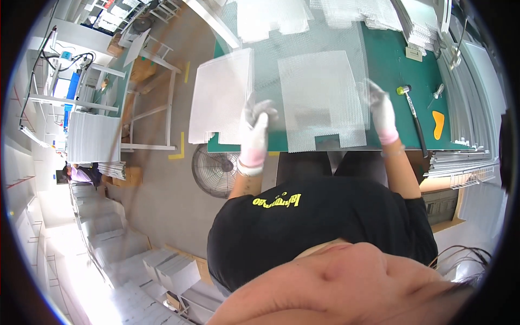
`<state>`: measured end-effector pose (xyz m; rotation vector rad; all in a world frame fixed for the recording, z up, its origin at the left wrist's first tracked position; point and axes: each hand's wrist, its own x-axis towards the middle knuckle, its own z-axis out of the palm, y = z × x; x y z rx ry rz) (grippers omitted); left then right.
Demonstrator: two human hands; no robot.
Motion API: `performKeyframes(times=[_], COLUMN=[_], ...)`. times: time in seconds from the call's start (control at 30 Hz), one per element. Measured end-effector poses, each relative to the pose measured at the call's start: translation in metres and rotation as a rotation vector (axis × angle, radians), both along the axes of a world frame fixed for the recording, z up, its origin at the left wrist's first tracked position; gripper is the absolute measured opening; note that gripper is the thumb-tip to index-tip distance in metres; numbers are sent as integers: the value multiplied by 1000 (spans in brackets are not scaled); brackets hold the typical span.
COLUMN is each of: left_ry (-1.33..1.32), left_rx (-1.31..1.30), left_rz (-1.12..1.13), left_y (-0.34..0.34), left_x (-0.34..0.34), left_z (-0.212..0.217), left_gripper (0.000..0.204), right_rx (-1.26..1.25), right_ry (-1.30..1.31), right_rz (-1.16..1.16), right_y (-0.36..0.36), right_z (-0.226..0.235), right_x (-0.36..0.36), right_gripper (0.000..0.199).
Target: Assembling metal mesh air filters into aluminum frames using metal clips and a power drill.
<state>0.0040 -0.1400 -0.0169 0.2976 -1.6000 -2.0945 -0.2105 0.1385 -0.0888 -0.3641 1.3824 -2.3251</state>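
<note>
A pale mesh sheet (319, 97) with a notch in its near edge lies on the green table (382, 70) in front of me. My left hand (257, 124), in a white glove with grey fingertips, is to its left, over the right edge of a white sheet stack (219, 97). Its fingers are slightly bent and apart, with nothing visible in them. By the mesh sheet's right edge is my right hand (381, 108), gloved the same way. Its fingers are apart and somewhat blurred; I cannot tell whether they touch the mesh.
To the right lie a hammer (413, 116) with a yellow-green head and an orange flat piece (439, 125). More white sheets (271, 19) are stacked at the far side. A floor fan (219, 170) stands left of me, below the table edge. White frame bars (474, 97) line the right.
</note>
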Motion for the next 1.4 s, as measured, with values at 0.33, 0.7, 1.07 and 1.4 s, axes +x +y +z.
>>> performKeyframes(times=[0.33, 0.7, 1.07, 1.4], left_ry=[-406, -67, -225, -248], left_rx=[-872, -1, 440, 48], left_rz=[96, 138, -2, 59], left_y=[60, 35, 19, 34], left_x=[16, 34, 36, 19], left_z=[-66, -25, -73, -80], left_gripper=[84, 70, 69, 67], right_rx=[1242, 86, -105, 39], right_ry=[1259, 177, 137, 74], right_rz=[-398, 76, 99, 318], right_y=[12, -1, -33, -220], right_z=[27, 65, 103, 64], right_x=[70, 72, 77, 107], right_gripper=[65, 66, 68, 67])
